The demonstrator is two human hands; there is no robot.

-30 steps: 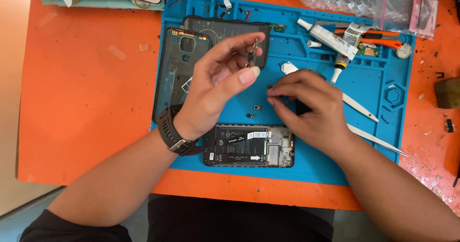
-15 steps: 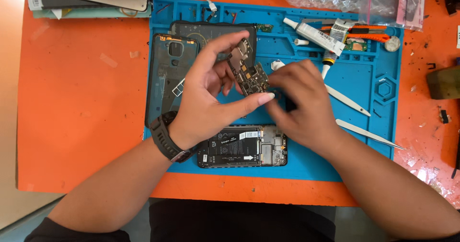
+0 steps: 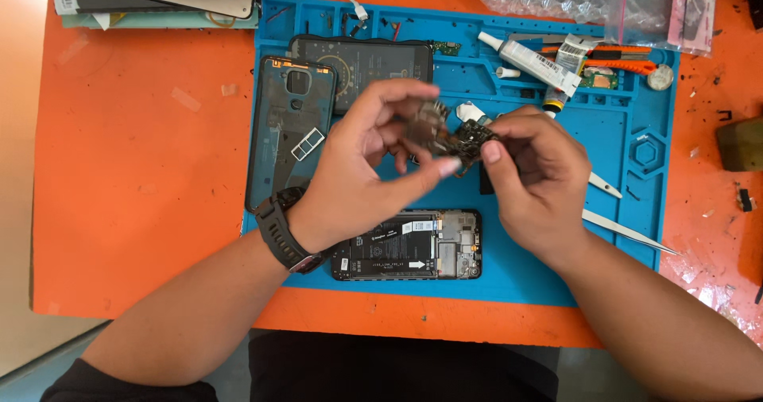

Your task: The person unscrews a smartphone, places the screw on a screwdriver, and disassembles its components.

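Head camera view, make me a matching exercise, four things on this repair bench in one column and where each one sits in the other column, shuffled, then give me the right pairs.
Things:
1. small circuit board
2. opened phone with battery showing
3. white glue tube
4. metal tweezers

Places:
A. on the blue mat, right of the right hand
B. held up between the left hand and the right hand
C. near the top edge of the mat, lying at a slant
D. at the near edge of the mat, below the hands

Pairs: 1-B, 2-D, 3-C, 4-A
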